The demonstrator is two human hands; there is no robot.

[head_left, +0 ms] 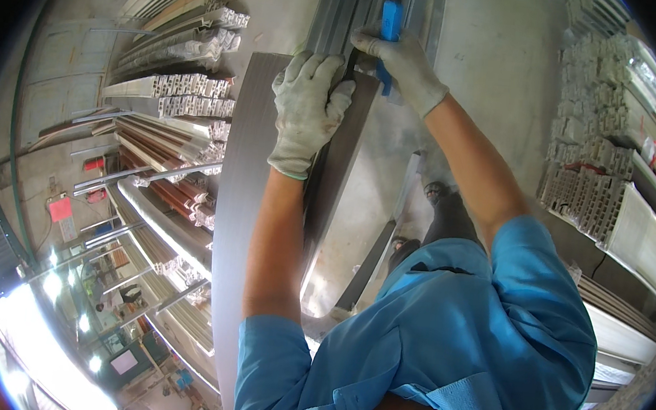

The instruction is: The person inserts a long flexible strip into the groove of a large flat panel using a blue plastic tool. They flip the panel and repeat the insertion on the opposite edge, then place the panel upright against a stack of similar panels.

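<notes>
My left hand [308,111], in a pale work glove, lies on a long dark grey board [259,146], fingers stretched toward its far end. Its thumb sits beside a dark strip or groove running along the board. Also gloved, my right hand [412,69] is closed around a blue hand tool [391,21] with a dark tip. A lower blue part shows below the fingers. A narrow black piece stands between my two hands; whether it belongs to the tool, I cannot tell. The tool's exact kind and its contact with the board are partly hidden by the glove.
Long metal profiles [335,13] extend beyond the board. Stacked profiles [191,86] fill racks on the left, with metal support arms jutting out. More bundled profiles [584,187] are stacked on the right. A narrow bar [365,266] lies near my feet.
</notes>
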